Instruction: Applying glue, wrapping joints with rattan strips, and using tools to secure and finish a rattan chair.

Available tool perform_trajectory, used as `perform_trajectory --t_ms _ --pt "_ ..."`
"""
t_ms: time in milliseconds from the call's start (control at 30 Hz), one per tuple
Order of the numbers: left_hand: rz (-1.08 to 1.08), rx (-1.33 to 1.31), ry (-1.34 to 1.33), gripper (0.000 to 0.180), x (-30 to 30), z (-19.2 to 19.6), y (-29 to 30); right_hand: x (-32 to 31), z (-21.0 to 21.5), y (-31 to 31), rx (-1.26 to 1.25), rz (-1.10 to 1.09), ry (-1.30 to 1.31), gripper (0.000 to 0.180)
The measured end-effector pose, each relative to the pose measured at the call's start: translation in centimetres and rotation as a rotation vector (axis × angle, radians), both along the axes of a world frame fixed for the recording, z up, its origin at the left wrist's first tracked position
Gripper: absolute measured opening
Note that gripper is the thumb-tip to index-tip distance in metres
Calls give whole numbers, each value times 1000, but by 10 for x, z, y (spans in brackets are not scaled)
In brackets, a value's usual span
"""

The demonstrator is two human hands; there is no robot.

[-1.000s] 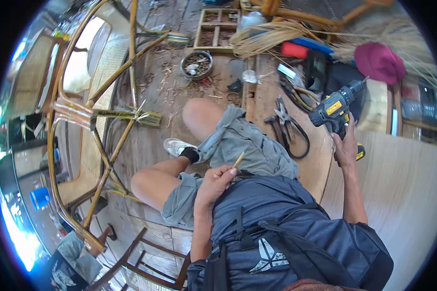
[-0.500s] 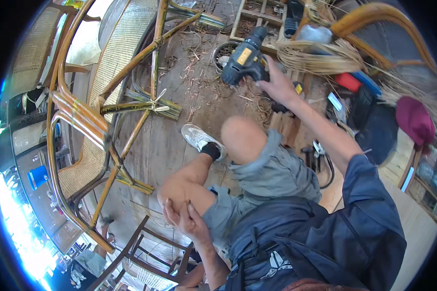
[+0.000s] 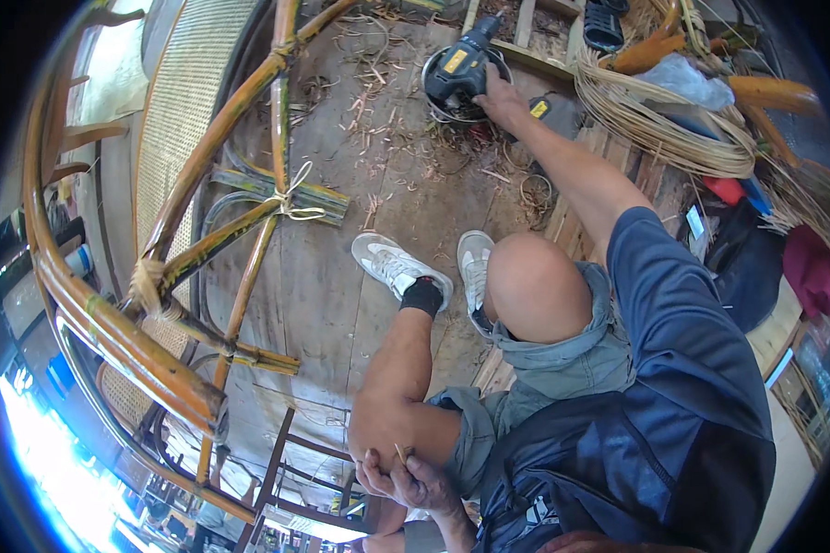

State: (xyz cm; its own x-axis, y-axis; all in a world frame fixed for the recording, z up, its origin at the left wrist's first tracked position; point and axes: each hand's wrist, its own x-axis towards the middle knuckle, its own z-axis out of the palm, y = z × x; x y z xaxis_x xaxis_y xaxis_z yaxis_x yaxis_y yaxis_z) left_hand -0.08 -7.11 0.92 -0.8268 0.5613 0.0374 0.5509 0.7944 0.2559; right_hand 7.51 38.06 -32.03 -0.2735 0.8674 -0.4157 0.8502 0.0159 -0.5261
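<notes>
A black cordless drill with yellow labels (image 3: 459, 66) rests over a round metal bowl (image 3: 443, 115) on the floor. Its handle is in my right hand (image 3: 505, 100), at the end of an outstretched arm. Down by my bent left knee, my left hand (image 3: 408, 481) has its fingers curled, with a short thin tan piece (image 3: 402, 454) poking up between them. To the left stands a bamboo-framed chair (image 3: 221, 129) with woven cane panels. Pale cord (image 3: 295, 195) is knotted round one joint of its frame, its loose ends sticking up.
Cane shavings (image 3: 387, 120) litter the wooden floor. At the right lie a coil of cane strips (image 3: 659, 124), wooden boards (image 3: 586, 189), another black-and-yellow tool (image 3: 555, 115) and a maroon cap (image 3: 808, 267). A divided wooden tray (image 3: 524, 28) is beyond the drill. A dark wooden chair (image 3: 281, 470) stands lower left.
The drill has been lowered onto the bowl, my right hand still around its handle. My left hand stays near the knee, and the whole view has shifted.
</notes>
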Motion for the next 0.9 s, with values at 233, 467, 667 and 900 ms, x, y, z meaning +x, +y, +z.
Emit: perform_trajectory --t_ms 233,467,667,900 --pt "-2 -38 -64 26 16 1 -10 -14 69 -40 301 35 166 31" --pt "-100 88 -80 27 17 -9 -2 169 254 -105 147 -512 661 26" --pt "-140 248 -73 31 32 3 21 369 236 -112 546 -866 215 30" --pt "-368 146 154 29 25 0 29 433 231 -122 7 -968 108 28"
